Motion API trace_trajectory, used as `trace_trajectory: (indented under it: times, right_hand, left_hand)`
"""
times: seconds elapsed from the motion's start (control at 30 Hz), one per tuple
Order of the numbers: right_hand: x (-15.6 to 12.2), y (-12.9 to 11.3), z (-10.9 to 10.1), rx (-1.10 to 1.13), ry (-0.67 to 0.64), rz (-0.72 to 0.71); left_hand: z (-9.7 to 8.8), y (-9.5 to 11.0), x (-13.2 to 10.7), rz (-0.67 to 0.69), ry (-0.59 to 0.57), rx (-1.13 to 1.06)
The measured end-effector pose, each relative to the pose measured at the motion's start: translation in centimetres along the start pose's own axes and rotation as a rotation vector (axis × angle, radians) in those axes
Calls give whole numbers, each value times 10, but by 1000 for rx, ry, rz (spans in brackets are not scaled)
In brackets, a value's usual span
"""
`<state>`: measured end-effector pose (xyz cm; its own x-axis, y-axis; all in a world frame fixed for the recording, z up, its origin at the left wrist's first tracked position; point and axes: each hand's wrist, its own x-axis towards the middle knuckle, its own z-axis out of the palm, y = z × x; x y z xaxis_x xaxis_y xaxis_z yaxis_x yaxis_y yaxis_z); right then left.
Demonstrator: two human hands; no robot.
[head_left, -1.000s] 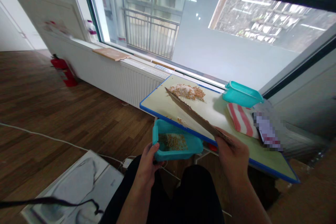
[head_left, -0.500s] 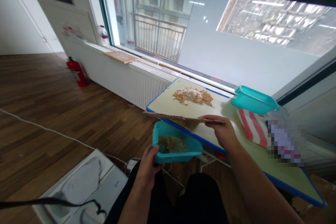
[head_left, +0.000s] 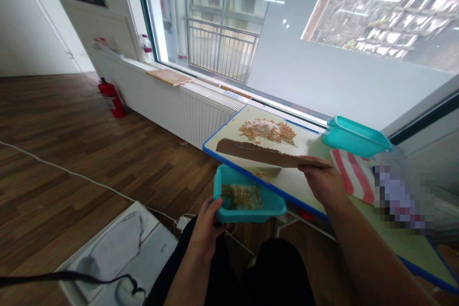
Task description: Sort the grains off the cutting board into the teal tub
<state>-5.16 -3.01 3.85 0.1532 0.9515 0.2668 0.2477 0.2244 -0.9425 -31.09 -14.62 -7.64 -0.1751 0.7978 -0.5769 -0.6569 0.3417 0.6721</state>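
Note:
My left hand [head_left: 208,217] grips the near left corner of a teal plastic bin [head_left: 247,216], held just below the table's front edge. Inside the bin lie tan kernels [head_left: 242,197] mixed with fine powder. Pinched by its right end in my right hand [head_left: 321,177] is a long strip of brown cardboard [head_left: 260,153], tilted above the tabletop. Behind the strip, a pile of kernels and white powder [head_left: 267,130] is spread on the table [head_left: 297,179]. A few scattered kernels [head_left: 263,175] lie by the front edge, between strip and bin.
A second teal bin [head_left: 358,137] stands at the table's back right, near a red-and-white striped towel [head_left: 353,174]. A blurred-out item lies right of the towel. Left are a radiator [head_left: 193,112], a fire extinguisher [head_left: 112,99] and a white box [head_left: 118,253] on the floor.
My right hand has shifted right with the cardboard, which has swung so its broad face shows above the tabletop. The bin in my left hand appears slightly further right.

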Motion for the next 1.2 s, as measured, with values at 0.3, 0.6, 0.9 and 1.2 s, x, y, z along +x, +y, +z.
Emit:
trace_trajectory:
  times: [0.3,0.6,0.9,1.2]
  right_hand:
    - [-29,-2,-29,-166,-34,-46]
    - [-56,-25,-28,-241,-150,-62]
    - [-65,-21,-41,-261,3,-75]
    - [-102,-32,-48,-558,257,-104]
  left_hand:
    - [11,-6,-9,11,-32,7]
    - [6,-9,-3,-12,-33,24]
    - [6,-8,-4,-10,-23,22]
    - [6,-9,-5,4,-36,24]
